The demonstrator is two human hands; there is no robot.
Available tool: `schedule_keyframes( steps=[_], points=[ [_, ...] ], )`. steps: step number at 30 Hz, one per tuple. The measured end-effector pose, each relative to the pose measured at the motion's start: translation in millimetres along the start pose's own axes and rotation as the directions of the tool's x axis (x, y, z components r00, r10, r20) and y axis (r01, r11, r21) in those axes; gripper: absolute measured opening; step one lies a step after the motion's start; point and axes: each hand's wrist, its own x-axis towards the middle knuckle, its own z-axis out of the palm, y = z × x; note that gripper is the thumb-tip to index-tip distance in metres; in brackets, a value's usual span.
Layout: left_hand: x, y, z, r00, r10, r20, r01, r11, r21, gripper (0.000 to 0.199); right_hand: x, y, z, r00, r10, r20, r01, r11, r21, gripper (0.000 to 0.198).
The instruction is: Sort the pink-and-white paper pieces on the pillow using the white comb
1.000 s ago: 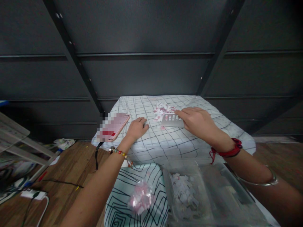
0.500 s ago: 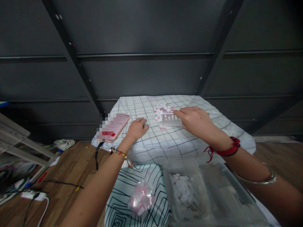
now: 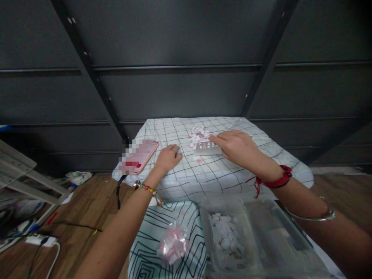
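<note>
A dark panelled wall [image 3: 180, 93] stands behind a low surface covered by a white grid-patterned cloth [image 3: 203, 172]; wood flooring [image 3: 87, 201] extends at the left. Starting from the left, a white power strip [image 3: 40, 240] lies on the floor. A pink-edged phone [image 3: 143, 155], partly pixelated, lies at the cloth's left side. My left hand [image 3: 169, 158] rests palm down just beside the phone, fingers loosely extended, gripping nothing visible; a beaded bracelet [image 3: 149, 188] encircles that wrist. Nearer to me, a clear packet with pink contents [image 3: 173, 242] sits on a green, black-lined cushion [image 3: 192, 217]. Right of my left hand, white and pink paper slips [image 3: 200, 133] form a loose pile behind a white slotted container [image 3: 203, 149]. A clear plastic box [image 3: 252, 232] in the foreground contains further white slips [image 3: 226, 232]. My right hand [image 3: 236, 147] is narrowed on the slotted container's upper edge, covering its right end; the fingertips are partly hidden. A red wristband [image 3: 279, 181] and a metal bangle [image 3: 315, 219] encircle the right arm.
</note>
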Motion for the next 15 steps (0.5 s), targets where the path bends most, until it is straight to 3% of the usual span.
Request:
schedule_keyframes(
  steps=[6, 15],
  points=[
    [0.4, 0.0, 0.1, 1.0, -0.01, 0.012, 0.01, 1.0, 0.029, 0.031, -4.1, 0.4, -3.2, 0.996, -0.056, -0.073, 0.056, 0.998, -0.001, 0.036],
    [0.4, 0.8, -1.1, 1.0, 0.003, 0.001, -0.003, 1.0, 0.004, 0.032, -3.6, 1.1, -5.0, 0.995, -0.084, -0.049, 0.081, 0.996, -0.046, 0.033]
  ],
)
